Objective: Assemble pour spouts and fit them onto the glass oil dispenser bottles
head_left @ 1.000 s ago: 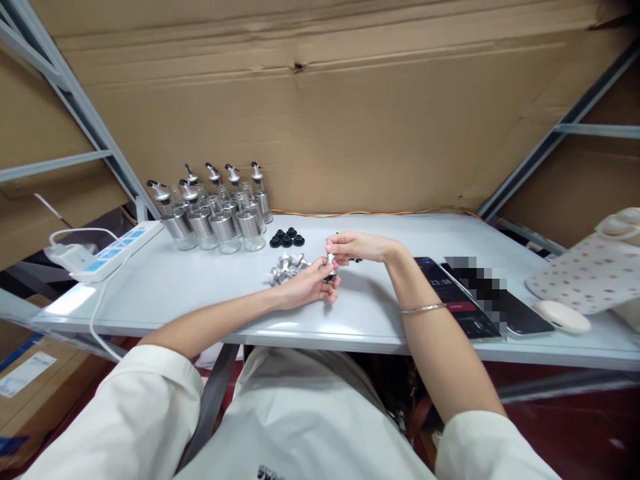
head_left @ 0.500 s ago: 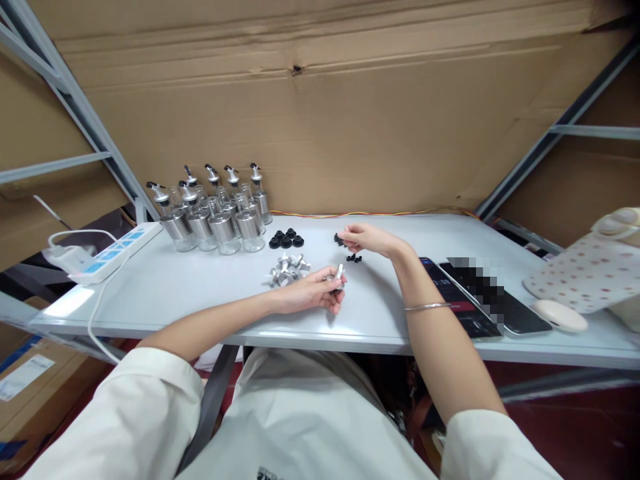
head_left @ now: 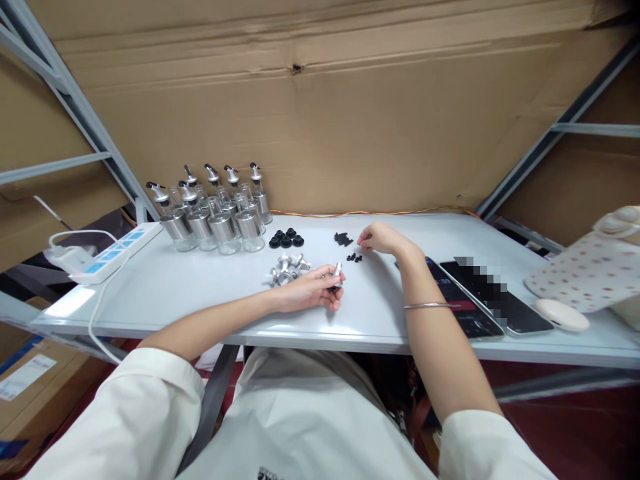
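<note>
phone [head_left: 493, 293] screen partly blurred

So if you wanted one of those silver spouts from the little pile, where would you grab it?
Probably by the narrow tube end, pinched from above: the silver spouts lie heaped on the table, stems sticking up and outward. Come from the near side, where the left hand already holds one.

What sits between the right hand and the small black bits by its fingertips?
Nothing visible. The right hand hovers just right of the small black pieces, with only bare table between. The left hand holds a silver spout nearer the body.
</note>
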Motion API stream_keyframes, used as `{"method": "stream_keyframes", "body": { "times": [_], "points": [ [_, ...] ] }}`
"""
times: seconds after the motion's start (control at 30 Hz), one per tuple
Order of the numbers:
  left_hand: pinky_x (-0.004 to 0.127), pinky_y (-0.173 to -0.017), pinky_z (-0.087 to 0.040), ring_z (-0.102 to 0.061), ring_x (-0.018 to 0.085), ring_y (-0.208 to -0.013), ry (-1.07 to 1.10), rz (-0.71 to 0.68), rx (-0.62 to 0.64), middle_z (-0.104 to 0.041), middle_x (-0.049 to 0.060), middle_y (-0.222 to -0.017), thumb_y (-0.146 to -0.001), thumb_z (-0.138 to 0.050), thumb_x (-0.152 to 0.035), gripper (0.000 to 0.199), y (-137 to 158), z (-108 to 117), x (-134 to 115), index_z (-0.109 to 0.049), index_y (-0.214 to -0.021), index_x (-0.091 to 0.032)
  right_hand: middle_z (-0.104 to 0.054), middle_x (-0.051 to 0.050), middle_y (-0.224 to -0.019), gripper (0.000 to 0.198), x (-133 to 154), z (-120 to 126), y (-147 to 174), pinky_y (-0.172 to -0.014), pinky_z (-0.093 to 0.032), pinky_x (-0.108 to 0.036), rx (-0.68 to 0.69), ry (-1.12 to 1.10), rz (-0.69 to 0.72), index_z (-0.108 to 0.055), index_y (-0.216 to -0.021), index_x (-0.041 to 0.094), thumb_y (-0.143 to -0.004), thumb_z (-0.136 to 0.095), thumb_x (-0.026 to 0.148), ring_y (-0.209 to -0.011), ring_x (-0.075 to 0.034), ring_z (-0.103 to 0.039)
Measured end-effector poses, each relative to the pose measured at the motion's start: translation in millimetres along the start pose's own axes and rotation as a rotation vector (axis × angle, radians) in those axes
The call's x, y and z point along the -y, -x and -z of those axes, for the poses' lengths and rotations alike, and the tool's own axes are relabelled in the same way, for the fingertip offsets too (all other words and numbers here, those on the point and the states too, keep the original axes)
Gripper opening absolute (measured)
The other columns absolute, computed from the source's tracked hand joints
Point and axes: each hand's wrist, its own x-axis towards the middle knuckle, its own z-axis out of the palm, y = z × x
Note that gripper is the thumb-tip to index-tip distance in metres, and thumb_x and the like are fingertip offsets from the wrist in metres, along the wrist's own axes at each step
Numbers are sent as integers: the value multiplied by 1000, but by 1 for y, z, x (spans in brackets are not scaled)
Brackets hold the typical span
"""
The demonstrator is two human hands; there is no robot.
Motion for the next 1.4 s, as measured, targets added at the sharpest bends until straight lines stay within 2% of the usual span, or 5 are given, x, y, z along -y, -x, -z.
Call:
{"method": "stream_keyframes", "body": {
  "times": [0.33, 0.57, 0.73, 0.87, 1.4],
  "points": [
    [26, -66, -44, -59, 10, -62, 14, 3, -15, -55, -1, -72, -75, -69, -45, 40, 0, 0, 0, -45, -93, -17, -70, -5, -78, 18, -2, -2, 0, -60, -43, -20, -53, -3, 49, -70, -83, 14, -68, -63, 7, -66, -13, -59],
    [26, -66, -44, -59, 10, -62, 6, 2, -13, -55, -1, -73, -76, -68, -43, 39, 0, 0, 1, -45, -93, -17, -64, -2, -58, 18, 3, -5, 3, -56, -49, -24, 102, -223, -112, -65, -86, 14, -69, -69, 13, -53, -14, -60],
    [26, -67, -44, -59, 10, -62, 1, 1, -11, -55, -1, -73, -75, -68, -44, 40, 0, 0, 1, -45, -93, -17, -63, -2, -57, 21, 5, -7, 5, -57, -51, -25, 113, -234, -101, -64, -89, 14, -68, -70, 12, -52, -14, -61],
    [26, -67, -44, -59, 10, -62, 2, 7, -16, -55, -1, -74, -75, -69, -44, 40, 1, -1, 0, -45, -93, -17, -63, -5, -58, 7, 7, -8, 5, -55, -52, -25, 145, -275, -92, -65, -79, 13, -75, -66, 18, -52, -13, -59],
    [26, -67, -44, -60, 11, -62, -7, 19, -15, -56, 0, -73, -78, -67, -42, 36, 1, -1, -1, -46, -93, -17, -59, -5, -58, 26, 13, -4, 8, -54, -43, -26, 288, -217, 41, -66, -62, 16, -76, -62, 37, -53, -13, -49]
  ]
}}
